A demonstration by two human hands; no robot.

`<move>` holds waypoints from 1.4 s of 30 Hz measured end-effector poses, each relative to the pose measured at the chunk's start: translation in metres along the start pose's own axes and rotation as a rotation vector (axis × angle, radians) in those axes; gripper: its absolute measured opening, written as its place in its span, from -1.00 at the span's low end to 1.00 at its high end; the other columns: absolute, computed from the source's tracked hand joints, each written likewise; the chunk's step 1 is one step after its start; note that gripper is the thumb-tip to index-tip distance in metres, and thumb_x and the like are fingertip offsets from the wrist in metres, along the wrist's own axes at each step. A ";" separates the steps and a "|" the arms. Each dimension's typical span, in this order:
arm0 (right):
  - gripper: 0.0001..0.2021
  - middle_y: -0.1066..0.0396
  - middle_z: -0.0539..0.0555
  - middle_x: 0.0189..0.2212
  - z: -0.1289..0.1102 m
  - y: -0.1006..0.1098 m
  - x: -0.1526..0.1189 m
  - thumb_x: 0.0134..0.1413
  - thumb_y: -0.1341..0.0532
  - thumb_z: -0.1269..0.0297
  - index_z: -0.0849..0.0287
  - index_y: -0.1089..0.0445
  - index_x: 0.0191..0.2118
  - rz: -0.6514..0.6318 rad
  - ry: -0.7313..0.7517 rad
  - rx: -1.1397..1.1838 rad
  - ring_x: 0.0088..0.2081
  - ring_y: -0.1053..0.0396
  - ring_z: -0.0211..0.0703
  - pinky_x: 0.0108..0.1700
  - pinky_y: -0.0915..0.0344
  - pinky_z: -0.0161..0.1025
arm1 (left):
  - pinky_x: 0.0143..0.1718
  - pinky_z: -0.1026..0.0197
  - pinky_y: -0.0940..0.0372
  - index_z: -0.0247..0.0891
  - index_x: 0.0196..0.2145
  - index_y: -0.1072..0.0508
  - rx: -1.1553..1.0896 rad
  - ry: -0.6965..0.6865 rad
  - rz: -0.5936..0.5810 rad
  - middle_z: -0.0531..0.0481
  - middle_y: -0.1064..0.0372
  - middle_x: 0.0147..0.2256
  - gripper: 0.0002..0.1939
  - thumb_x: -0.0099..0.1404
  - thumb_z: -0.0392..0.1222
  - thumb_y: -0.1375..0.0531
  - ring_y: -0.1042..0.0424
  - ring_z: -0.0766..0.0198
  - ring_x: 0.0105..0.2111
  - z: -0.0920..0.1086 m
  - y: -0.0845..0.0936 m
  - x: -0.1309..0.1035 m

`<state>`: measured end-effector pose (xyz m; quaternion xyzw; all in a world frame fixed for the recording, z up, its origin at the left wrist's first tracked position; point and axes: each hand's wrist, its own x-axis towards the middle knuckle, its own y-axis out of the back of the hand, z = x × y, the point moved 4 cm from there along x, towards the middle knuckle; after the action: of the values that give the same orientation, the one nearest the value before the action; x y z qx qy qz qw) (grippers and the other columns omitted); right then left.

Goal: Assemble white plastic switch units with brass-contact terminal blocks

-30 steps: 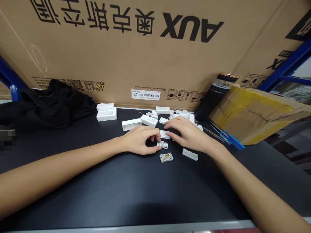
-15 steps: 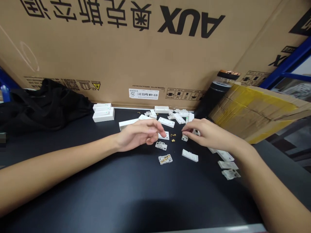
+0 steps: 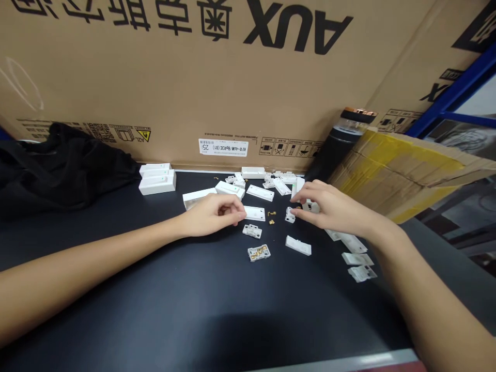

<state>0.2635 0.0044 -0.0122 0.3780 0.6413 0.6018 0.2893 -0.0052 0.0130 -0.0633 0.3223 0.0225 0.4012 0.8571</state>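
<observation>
As right hand (image 3: 329,206) curls, white piece (image 3: 289,217), at thumb-tip

black cloth (image 3: 65,173) left | AUX carton (image 3: 186,93) behind | black bottle (image 3: 333,147) beside taped cardboard (image 3: 399,175)

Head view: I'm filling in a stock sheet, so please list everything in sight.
AUX carton: 1, brown, along the back
Label: 1, white, on the carton
Cloth: 1, black, rear left
Cases: several, white, beside the cloth
Bottle: 1, black with coppery top, rear right
Taped cardboard: 1, brown and yellow, right
Frame: 1, blue, right edge
Loose parts: many, white, scattered mid-table
Fitted part: 1, white and gold, between the forearms
Metal pieces: at least 2, gold, between the hands
Tabletop: 1, black, below
Left hand: 1, bare, beside a white plate
Right hand: 1, bare, at a small white part
</observation>
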 end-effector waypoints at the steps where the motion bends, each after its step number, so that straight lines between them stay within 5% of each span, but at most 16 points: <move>1: -0.57 -0.51 0.23 -0.16 -0.001 -0.002 0.001 0.22 -0.19 -0.07 0.18 -0.54 -0.05 -0.002 0.008 -0.018 -0.05 -0.42 0.16 -0.04 -0.34 0.05 | -0.46 0.33 -0.21 -0.26 -0.23 -0.48 0.046 -0.017 -0.017 0.07 -0.45 -0.45 -0.79 0.44 -0.06 -0.17 -0.37 0.38 -0.48 0.002 -0.002 -0.001; 10: -0.61 -0.53 0.15 -0.01 -0.002 -0.011 -0.003 0.05 -0.25 0.25 0.09 -0.52 0.04 -0.104 0.047 0.048 0.02 -0.43 0.13 0.06 -0.33 0.05 | -0.40 0.28 -0.19 -0.23 -0.16 -0.52 0.358 -0.145 -0.071 0.05 -0.47 -0.34 -0.80 0.43 -0.09 -0.16 -0.33 0.37 -0.47 0.014 -0.014 -0.005; 15: -0.56 -0.50 0.22 0.06 -0.003 -0.012 -0.004 0.11 -0.25 0.10 0.14 -0.50 0.09 -0.136 0.015 0.049 0.08 -0.41 0.18 0.12 -0.29 0.12 | -0.36 0.26 -0.21 -0.22 -0.15 -0.53 0.397 -0.147 -0.074 0.03 -0.48 -0.30 -0.78 0.43 -0.06 -0.16 -0.36 0.34 -0.43 0.016 -0.014 -0.006; 21: -0.54 -0.50 0.20 0.07 -0.005 -0.015 -0.001 0.07 -0.21 0.30 0.15 -0.47 0.12 -0.157 0.041 0.054 0.09 -0.41 0.16 0.17 -0.23 0.10 | -0.38 0.28 -0.19 -0.20 -0.12 -0.51 0.353 -0.112 -0.077 0.09 -0.46 -0.31 -0.77 0.40 -0.02 -0.21 -0.35 0.37 -0.44 0.014 -0.013 -0.007; 26: -0.56 -0.48 0.21 0.08 -0.002 -0.018 -0.002 0.15 -0.22 0.12 0.14 -0.46 0.11 -0.166 0.023 0.059 0.13 -0.38 0.19 0.23 -0.13 0.16 | -0.30 0.25 -0.22 -0.14 -0.07 -0.52 0.420 -0.098 -0.092 0.09 -0.45 -0.26 -0.72 0.34 0.01 -0.25 -0.41 0.31 -0.33 0.013 -0.015 -0.007; 30: -0.60 -0.51 0.20 0.03 0.003 -0.018 -0.003 0.15 -0.23 0.08 0.13 -0.49 0.05 -0.182 -0.006 0.053 0.09 -0.41 0.19 0.21 -0.14 0.16 | -0.31 0.25 -0.21 -0.17 -0.12 -0.52 0.417 -0.106 -0.101 0.08 -0.45 -0.28 -0.75 0.32 -0.01 -0.25 -0.42 0.30 -0.33 0.012 -0.016 -0.007; 36: -0.62 -0.58 0.10 -0.04 0.004 -0.009 -0.007 0.06 -0.22 0.30 0.11 -0.51 0.03 -0.177 -0.033 0.072 -0.02 -0.49 0.09 0.14 -0.21 0.00 | -0.33 0.25 -0.22 -0.18 -0.17 -0.51 0.420 -0.103 -0.111 0.09 -0.43 -0.31 -0.77 0.30 -0.01 -0.27 -0.40 0.30 -0.35 0.010 -0.016 -0.007; 42: -0.67 -0.58 0.05 -0.17 0.001 -0.005 -0.010 0.04 -0.29 0.17 0.10 -0.54 -0.05 -0.220 -0.050 0.100 -0.14 -0.49 0.01 0.07 -0.22 -0.05 | -0.31 0.23 -0.22 -0.17 -0.15 -0.52 0.463 -0.110 -0.097 0.10 -0.43 -0.31 -0.75 0.33 0.02 -0.24 -0.41 0.30 -0.34 0.013 -0.016 -0.009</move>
<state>0.2689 -0.0036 -0.0185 0.3341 0.7006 0.5243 0.3502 0.0037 -0.0078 -0.0645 0.5300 0.0828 0.3255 0.7786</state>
